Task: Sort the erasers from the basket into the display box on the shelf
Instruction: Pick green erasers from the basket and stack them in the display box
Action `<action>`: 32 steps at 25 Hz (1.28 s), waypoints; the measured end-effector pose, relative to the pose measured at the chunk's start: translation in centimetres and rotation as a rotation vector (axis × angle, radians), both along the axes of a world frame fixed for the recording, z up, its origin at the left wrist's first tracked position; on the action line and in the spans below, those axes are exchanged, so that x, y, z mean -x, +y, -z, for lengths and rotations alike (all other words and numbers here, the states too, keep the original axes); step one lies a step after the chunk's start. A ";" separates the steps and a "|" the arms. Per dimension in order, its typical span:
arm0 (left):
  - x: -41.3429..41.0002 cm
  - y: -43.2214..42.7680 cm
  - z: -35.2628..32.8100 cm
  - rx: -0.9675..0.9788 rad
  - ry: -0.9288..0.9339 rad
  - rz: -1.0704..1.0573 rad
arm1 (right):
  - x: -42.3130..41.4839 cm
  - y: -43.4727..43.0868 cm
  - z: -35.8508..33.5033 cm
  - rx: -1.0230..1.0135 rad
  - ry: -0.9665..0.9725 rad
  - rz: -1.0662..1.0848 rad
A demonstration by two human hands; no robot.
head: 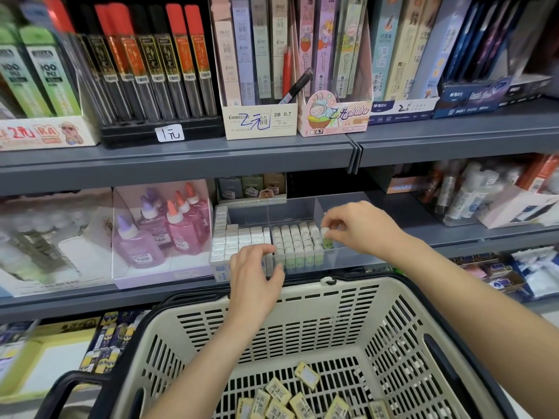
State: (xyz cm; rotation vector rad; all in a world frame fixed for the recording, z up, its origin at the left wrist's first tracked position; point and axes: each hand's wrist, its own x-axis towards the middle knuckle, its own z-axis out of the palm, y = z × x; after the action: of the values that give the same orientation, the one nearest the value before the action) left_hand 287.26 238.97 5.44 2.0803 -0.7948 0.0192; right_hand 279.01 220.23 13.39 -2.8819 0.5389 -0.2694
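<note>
**Desk:** What is the head camera giving you?

**Operator:** I'm seeing the right hand (pixel 360 228) pinching one eraser (pixel 325 234) between thumb and fingertips. The eraser is standing upright, white on top with a pale green sleeve. It is sitting at the right end of the green rows in the box (pixel 357 257).

**Desk:** And the left hand?

**Operator:** The left hand (pixel 254 276) is resting on the box's front edge with its fingers loosely bent, gripping nothing I can make out.

**Desk:** What are the containers holding?

**Operator:** The clear box is standing on the shelf (pixel 181 297). Its left section is holding white erasers (pixel 236 240), and the middle one is holding green erasers (pixel 296 243). The basket (pixel 302 322) is sitting just below it, carrying yellow erasers (pixel 290 400) with barcode labels scattered across its floor.
</note>
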 end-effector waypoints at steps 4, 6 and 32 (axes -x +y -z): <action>0.1 0.1 -0.1 -0.005 0.024 0.015 | 0.2 -0.4 1.6 -0.067 0.125 0.033; 0.5 0.2 -0.2 0.001 0.039 0.029 | 0.4 -0.4 2.3 -0.140 0.126 0.031; 17.1 -2.3 16.8 -0.806 -0.121 0.924 | 13.9 3.9 10.5 -0.623 0.340 0.279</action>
State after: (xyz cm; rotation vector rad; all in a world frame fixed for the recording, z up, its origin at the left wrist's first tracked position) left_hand 270.16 236.64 -11.32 2.1960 -2.0133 -0.7966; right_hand 265.07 224.16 2.92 -2.2444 0.8977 0.3096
